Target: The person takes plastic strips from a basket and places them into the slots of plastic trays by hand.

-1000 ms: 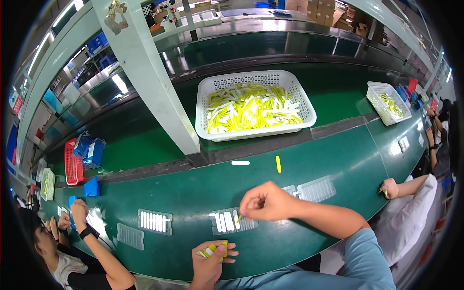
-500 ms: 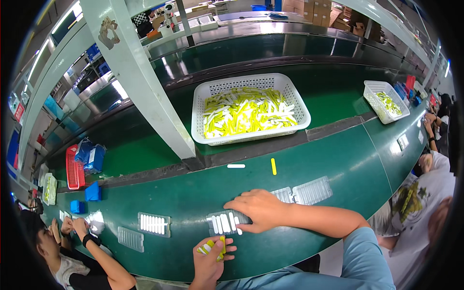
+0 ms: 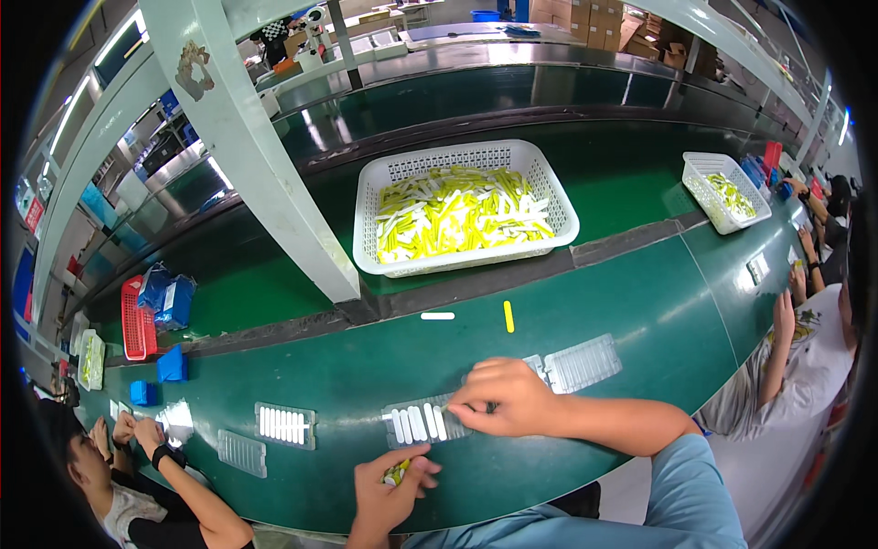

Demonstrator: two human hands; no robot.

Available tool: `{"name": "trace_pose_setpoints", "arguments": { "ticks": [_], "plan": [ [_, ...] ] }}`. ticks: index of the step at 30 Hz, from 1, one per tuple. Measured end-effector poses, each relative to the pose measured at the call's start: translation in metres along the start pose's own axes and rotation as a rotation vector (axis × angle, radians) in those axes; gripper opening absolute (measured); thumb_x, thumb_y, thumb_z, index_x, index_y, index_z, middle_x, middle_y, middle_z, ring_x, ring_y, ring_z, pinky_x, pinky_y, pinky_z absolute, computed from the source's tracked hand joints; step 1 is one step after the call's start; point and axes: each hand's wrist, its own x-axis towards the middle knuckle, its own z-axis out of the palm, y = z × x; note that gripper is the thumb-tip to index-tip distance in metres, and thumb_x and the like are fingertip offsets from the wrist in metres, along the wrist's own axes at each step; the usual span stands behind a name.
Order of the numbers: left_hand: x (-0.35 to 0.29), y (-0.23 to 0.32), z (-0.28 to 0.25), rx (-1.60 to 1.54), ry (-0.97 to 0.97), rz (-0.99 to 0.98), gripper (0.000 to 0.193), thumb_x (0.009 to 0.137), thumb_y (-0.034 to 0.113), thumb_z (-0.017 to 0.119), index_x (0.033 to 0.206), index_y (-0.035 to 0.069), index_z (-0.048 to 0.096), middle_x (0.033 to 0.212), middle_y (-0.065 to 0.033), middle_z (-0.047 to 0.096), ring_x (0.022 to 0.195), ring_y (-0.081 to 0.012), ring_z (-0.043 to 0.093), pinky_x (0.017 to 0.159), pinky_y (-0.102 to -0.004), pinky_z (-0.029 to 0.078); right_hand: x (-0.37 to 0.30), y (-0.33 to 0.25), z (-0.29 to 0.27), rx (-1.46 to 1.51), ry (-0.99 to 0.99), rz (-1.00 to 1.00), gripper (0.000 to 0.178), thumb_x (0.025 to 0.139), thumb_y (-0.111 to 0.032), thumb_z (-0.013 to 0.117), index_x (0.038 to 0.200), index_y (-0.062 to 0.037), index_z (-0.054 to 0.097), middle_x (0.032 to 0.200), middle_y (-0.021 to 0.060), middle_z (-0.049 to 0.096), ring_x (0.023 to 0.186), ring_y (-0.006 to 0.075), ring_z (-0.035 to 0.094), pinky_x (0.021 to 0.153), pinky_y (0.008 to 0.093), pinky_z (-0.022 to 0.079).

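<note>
My left hand (image 3: 389,489), near the table's front edge, is closed around several small yellow-and-white strips (image 3: 397,472) with rounded ends. Just beyond it lies a clear plastic tray (image 3: 393,437), with white strips (image 3: 416,423) side by side in its slots. My right hand (image 3: 509,398) is over the tray's right end, its thumb and forefinger drawn together beside the rightmost strip; whatever they may pinch is hidden. Behind that hand, partly covered, is another clear tray (image 3: 583,363). A loose white strip (image 3: 438,316) and a yellow strip (image 3: 509,317) lie farther back on the green table.
A white basket (image 3: 364,247) heaped with strips stands beyond a dark ledge, right of a white post (image 3: 265,165). To the left are a filled tray (image 3: 285,426), another clear tray (image 3: 242,453) and blue packets (image 3: 172,364). Other people work at both sides.
My right hand has lifted off the strips, fingers going from spread to drawn together. My left hand has turned, curling more over its strips. At right, a person's hands have come up.
</note>
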Motion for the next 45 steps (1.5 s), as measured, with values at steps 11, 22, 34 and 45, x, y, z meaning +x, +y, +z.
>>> {"name": "trace_pose_setpoints", "arguments": {
  "ticks": [11, 22, 34, 45],
  "plan": [
    [0.017, 0.010, -0.012, 1.073, -0.101, 0.370, 0.043, 0.088, 0.020, 0.071, 0.131, 0.017, 0.067, 0.081, -0.0096, 0.072, 0.068, -0.0324, 0.069, 0.062, -0.0420, 0.055, -0.029, 0.014, 0.006, -0.385, -0.362, -0.292, 0.024, 0.090, -0.034, 0.071, 0.095, -0.0100, 0.071, 0.076, -0.0011, 0.053, 0.076, 0.0180, 0.055, 0.071, 0.0328, 0.041],
    [0.016, 0.013, -0.024, 0.472, 0.100, 0.246, 0.035, 0.090, 0.015, 0.072, 0.124, 0.012, 0.072, 0.091, -0.0235, 0.073, 0.076, -0.0363, 0.071, 0.070, -0.0362, 0.055, -0.019, 0.004, 0.000, -0.528, -0.383, -0.176, 0.048, 0.092, -0.049, 0.065, 0.125, -0.0143, 0.066, 0.136, 0.0144, 0.053, 0.126, 0.0300, 0.049, 0.100, 0.0428, 0.039],
    [0.023, 0.000, -0.029, 0.706, 0.127, 0.384, 0.044, 0.090, 0.012, 0.071, 0.134, 0.010, 0.065, 0.070, -0.0161, 0.067, 0.060, -0.0288, 0.066, 0.060, -0.0365, 0.051, -0.012, 0.000, 0.011, -0.482, -0.440, -0.221, 0.054, 0.094, -0.052, 0.063, 0.134, -0.0155, 0.062, 0.143, 0.0179, 0.051, 0.132, 0.0338, 0.046, 0.102, 0.0449, 0.039],
    [0.005, -0.029, -0.031, -1.143, -0.143, -0.208, 0.035, 0.095, 0.005, 0.067, 0.128, 0.002, 0.060, 0.097, -0.0062, 0.062, 0.081, -0.0161, 0.058, 0.063, -0.0269, 0.045, 0.001, 0.001, 0.004, -0.240, -0.433, -0.177, 0.052, 0.090, -0.045, 0.070, 0.131, -0.0138, 0.064, 0.144, 0.0177, 0.049, 0.135, 0.0349, 0.045, 0.104, 0.0462, 0.035]
  ]
}}
